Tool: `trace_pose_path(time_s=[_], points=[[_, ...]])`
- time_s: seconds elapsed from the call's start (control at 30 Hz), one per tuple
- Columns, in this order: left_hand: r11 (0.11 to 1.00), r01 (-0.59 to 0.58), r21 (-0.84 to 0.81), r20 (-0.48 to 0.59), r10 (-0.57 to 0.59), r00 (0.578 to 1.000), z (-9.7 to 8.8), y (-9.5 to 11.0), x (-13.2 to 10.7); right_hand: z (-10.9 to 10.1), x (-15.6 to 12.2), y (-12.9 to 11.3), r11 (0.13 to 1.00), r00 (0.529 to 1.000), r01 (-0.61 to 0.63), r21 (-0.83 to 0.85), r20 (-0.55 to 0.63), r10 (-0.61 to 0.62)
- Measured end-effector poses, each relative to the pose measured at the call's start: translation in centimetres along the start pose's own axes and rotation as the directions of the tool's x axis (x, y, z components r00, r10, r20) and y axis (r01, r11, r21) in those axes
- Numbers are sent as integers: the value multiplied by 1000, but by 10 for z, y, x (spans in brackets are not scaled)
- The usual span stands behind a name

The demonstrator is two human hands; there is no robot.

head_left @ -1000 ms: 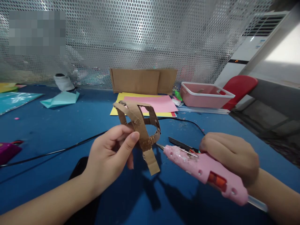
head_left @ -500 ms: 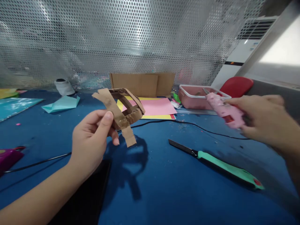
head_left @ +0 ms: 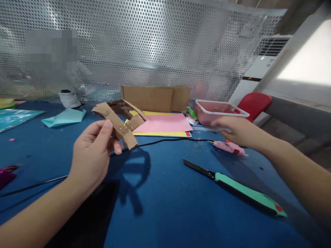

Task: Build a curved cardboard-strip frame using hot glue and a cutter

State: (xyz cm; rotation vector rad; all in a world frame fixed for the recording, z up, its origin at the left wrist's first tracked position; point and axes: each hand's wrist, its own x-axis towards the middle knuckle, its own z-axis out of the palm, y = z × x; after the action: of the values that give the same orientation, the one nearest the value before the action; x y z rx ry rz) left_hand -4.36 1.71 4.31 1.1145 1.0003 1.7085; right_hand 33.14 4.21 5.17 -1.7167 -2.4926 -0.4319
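Note:
A cut and bent cardboard frame (head_left: 119, 124) with shiny glue along its joints is pinched between the thumb and fingers of my left hand (head_left: 94, 148), raised over the table. My right hand (head_left: 236, 131) reaches forward at the front of a pink box (head_left: 207, 115), its fingers apart, somewhat blurred, with nothing visible in them. Just below it a pink hot glue gun (head_left: 229, 147) lies on the table. Nearer me rests a utility knife (head_left: 245, 193) with a green and black handle, its dark blade pointing left.
Pink paper (head_left: 165, 123) and yellow sheets lie behind the frame, before a folded cardboard piece (head_left: 147, 98). A black cord (head_left: 165, 140) crosses the blue table (head_left: 165, 206). Folded teal paper (head_left: 64, 117) and a white cup-like thing (head_left: 69, 99) stand left; a black flat object (head_left: 100, 206) lies near me.
My right hand has let go of the pink hot glue gun, now on the table, and moved left to the pink box. The cardboard frame has shifted slightly left and tilted.

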Motion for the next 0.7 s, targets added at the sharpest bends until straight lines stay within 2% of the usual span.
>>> trace_pose_path(time_s=[0.07, 0.17, 0.3, 0.4, 0.53, 0.63, 0.7], points=[[1000, 3, 1, -12, -3, 1000, 0, -2, 2, -1, 33, -23, 999, 999, 30, 15, 36, -31], [1000, -4, 11, -16, 4, 1000, -1, -6, 5, 11, 92, -47, 999, 992, 37, 18, 120, -39], [1000, -23, 18, -49, 24, 999, -3, -7, 7, 36, 168, -63, 998, 972, 54, 45, 226, -63], [1000, 15, 22, -65, -13, 998, -3, -4, 11, 52, 210, -70, 992, 952, 95, 80, 285, -114], [999, 25, 20, -127, -22, 992, -3, 5, 22, 66, 243, -82, 985, 919, 140, 105, 356, -169], [1000, 21, 6, -173, -20, 985, -5, 9, 29, 72, 252, -94, 987, 895, 130, 92, 417, -157], [1000, 28, -7, -170, -29, 985, -7, 9, 30, 73, 252, -102, 991, 899, 112, 79, 417, -135]])
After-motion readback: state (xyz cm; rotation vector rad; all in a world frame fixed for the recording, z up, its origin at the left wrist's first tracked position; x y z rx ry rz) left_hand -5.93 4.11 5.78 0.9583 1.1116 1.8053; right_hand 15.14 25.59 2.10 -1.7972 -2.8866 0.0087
